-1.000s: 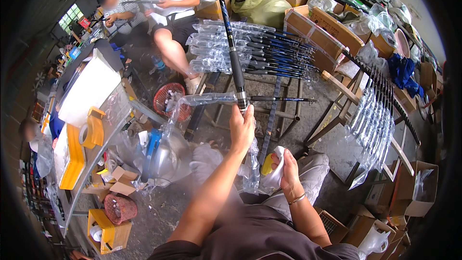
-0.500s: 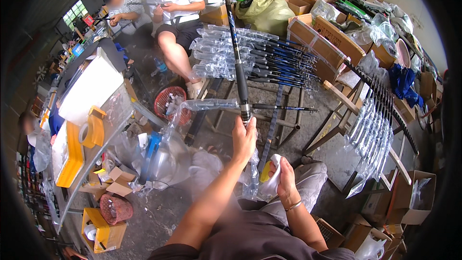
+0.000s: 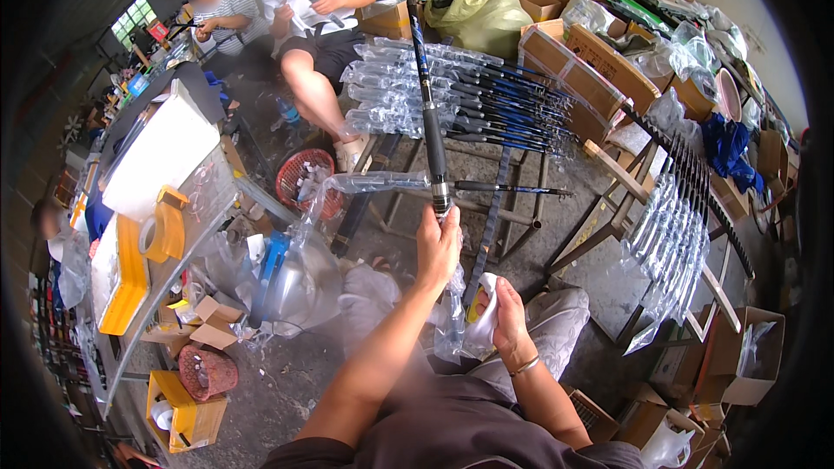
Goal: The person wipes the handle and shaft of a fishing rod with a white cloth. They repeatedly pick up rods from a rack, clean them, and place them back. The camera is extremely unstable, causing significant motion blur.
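Left grip (image 3: pixel 439 247) is closed round the butt of the rod (image 3: pixel 433 135), before the near edge of the rack (image 3: pixel 535 225). Sound practice: hold firmly, keep the rod steady, bunch the cloth (image 3: pixel 484 321) evenly. The rod's long axis runs away from the wearer, tip leaning slightly left. Right grip (image 3: pixel 509 313) is curled on the cloth; the yellow item (image 3: pixel 476 305) there is probably held too.

Fisheye view, centre brightly lit; corners lost to black vignetting, straight edges bowed. Daylight admitted by gridded window (image 3: pixel 133 24), upper left; surroundings dimmed. Glare scattered over clear plastic sleeves (image 3: pixel 667 230). Fishing rod (image 3: pixel 433 135) clearly rendered; dark shirt (image 3: pixel 426 421) partly veiled by haze.
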{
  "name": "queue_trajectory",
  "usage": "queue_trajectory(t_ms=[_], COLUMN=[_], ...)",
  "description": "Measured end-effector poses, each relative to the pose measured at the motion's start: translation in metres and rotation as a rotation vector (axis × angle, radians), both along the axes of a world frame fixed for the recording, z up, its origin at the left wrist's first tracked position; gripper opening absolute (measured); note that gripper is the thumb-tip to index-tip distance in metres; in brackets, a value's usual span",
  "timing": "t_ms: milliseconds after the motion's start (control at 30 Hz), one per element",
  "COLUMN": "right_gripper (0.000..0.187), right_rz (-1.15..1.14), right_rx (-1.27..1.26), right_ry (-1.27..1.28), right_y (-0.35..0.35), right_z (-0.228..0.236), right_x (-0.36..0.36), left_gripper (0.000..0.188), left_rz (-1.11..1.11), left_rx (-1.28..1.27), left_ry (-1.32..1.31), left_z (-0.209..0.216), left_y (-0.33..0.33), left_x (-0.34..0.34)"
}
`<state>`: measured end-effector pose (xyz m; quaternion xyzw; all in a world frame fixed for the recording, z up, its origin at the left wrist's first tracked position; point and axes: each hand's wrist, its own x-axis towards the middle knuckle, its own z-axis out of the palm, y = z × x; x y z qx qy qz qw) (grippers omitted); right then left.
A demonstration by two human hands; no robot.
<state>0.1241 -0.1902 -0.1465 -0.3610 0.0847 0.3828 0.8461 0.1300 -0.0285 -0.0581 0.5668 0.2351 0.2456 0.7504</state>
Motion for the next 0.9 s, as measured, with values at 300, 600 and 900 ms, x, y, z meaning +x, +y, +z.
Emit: queue_trajectory(t_ms=[300,600,900], right_gripper=[0.022,0.022,0.038], right_rz=[0.015,0.145,0.117], right_rx=[-0.063,-0.306,-0.767], right_ry=[-0.039,-0.641,-0.997], right_y=[0.0,-0.011,-0.032], right_z=[0.004,0.022,0.047], right_x=[-0.003,-0.005,-0.004], left_gripper=[0.023,0.023,0.022], left_rz=[0.006,-0.034,-0.076], left_rx=[0.023,0.049,0.097], left_ry=[0.03,0.005,-0.004], left_z=[0.003,0.001,0.004], left_y=[-0.003,-0.017,-0.051], left_x=[0.001,0.015,0.032])
